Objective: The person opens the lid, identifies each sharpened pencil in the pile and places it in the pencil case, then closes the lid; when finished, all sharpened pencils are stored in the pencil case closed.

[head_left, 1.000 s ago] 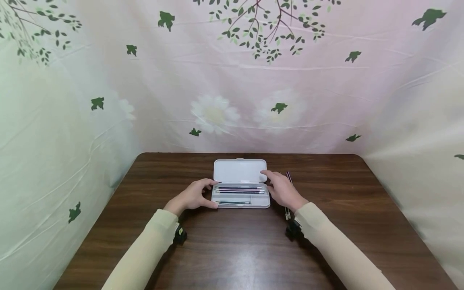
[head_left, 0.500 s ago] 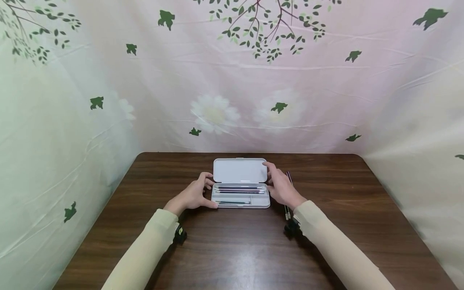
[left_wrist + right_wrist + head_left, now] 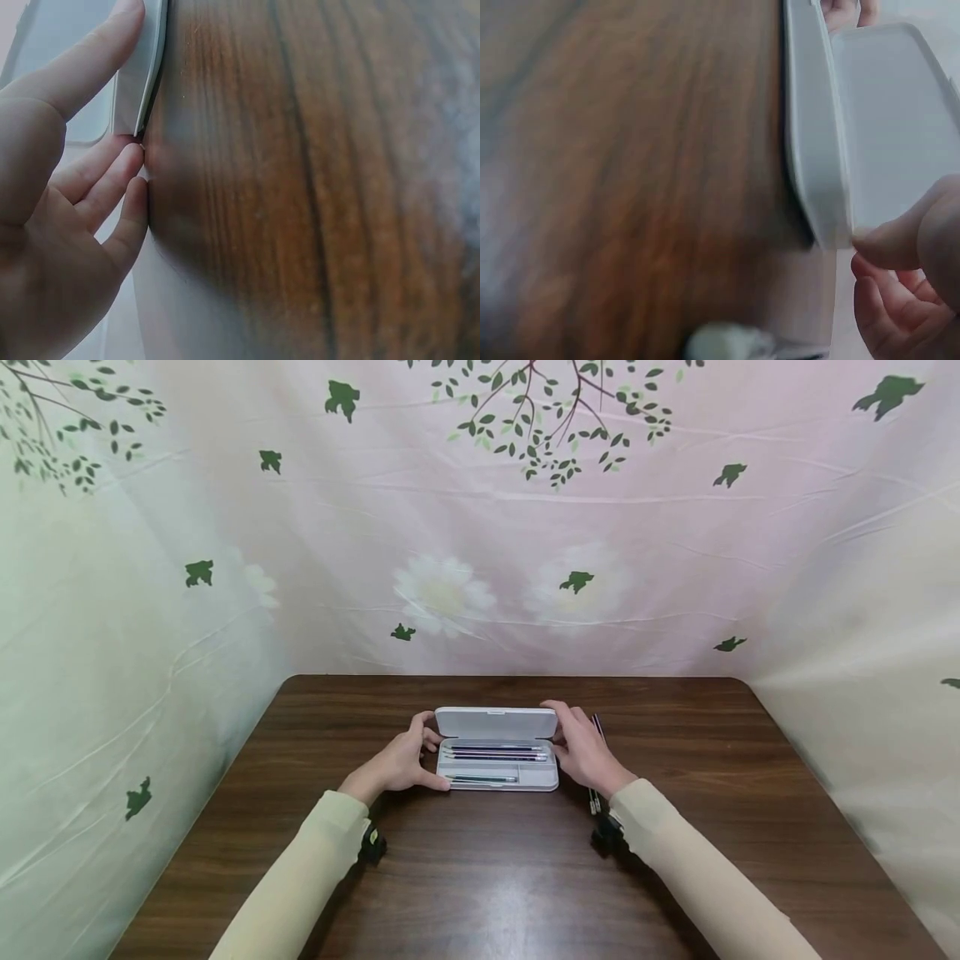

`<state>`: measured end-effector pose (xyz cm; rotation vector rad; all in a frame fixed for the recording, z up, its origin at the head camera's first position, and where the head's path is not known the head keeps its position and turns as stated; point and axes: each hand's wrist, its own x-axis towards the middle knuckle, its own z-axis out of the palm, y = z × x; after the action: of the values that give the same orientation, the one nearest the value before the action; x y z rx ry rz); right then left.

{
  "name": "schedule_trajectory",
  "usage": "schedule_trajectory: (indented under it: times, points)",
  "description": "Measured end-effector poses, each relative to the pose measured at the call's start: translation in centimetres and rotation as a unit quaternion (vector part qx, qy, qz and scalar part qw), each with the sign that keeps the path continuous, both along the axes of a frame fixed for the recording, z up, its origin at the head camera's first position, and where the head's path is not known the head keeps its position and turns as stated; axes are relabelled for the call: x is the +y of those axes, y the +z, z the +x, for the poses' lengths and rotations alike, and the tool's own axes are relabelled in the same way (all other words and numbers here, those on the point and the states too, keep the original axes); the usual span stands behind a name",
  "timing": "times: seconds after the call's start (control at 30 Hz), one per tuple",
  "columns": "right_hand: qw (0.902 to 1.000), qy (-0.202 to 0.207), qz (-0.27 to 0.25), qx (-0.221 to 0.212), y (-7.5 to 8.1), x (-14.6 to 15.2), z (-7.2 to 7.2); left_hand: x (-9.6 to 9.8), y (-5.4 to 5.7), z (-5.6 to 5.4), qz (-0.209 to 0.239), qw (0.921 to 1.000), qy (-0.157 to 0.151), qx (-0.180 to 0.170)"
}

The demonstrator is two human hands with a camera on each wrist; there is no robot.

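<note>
A white pencil case (image 3: pixel 538 779) stands on the table with its lid (image 3: pixel 495 723) tilted up at the back. Several pencils (image 3: pixel 495 755) lie in its rear compartment, and at least one more pencil (image 3: pixel 480 778) rests in the front one. My left hand (image 3: pixel 405 762) spans the case's left end, thumb on the front corner, fingers along the side. At the right end my right hand (image 3: pixel 588 752) reaches a finger behind the lid's corner. The thumb (image 3: pixel 892 244) of that hand touches the case's corner in the right wrist view. Some of its fingertips are hidden in the head view.
Loose pencils (image 3: pixel 596 722) lie on the brown wooden table (image 3: pixel 690 760) beside the right hand, partly under it. A patterned cloth (image 3: pixel 495 527) hangs behind the table and along both sides. Each wrist bears a small black camera.
The lid lay back flat and now tilts up and forward. My right fingers have moved from its inner face to behind its corner. The left fingers shifted slightly backward; the case's base stayed put.
</note>
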<state>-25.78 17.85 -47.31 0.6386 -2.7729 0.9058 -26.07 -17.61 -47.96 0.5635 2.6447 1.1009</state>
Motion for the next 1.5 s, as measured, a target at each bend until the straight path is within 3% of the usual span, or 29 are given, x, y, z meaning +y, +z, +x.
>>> schedule_trajectory:
  times: [0.23, 0.4, 0.63, 0.8, 1.03, 1.33, 1.5]
  points:
    - [0.9987, 0.047, -0.023, 0.001, 0.0, 1.0, 1.0, -0.2, 0.1, -0.2, -0.007, 0.9998, -0.016, 0.012]
    - [0.9982, 0.055, -0.019, 0.012, 0.1, 1.5, 1.7, -0.3, 0.2, 0.0, -0.014, 0.9998, -0.013, 0.006]
    - [0.9974, 0.070, 0.017, 0.007, 0.1, 2.2, 2.6, -0.3, 0.3, 0.1, -0.012, 0.9994, -0.030, 0.009]
    - [0.9939, 0.082, 0.074, -0.003, -0.2, 2.6, 2.9, -0.4, 0.1, 0.1, -0.019, 0.9988, -0.042, 0.017]
    - [0.9881, 0.092, 0.122, 0.015, -0.4, 2.2, 2.9, -0.7, 0.2, 0.2, -0.032, 0.9982, -0.049, 0.008]
    - [0.9877, 0.083, 0.132, 0.009, -0.2, 2.0, 3.1, -0.4, 0.5, 0.6, -0.046, 0.9974, -0.053, 0.016]
    - [0.9875, 0.077, 0.138, 0.007, 0.0, 1.9, 3.2, -0.1, 0.6, 0.5, -0.046, 0.9980, -0.040, 0.014]
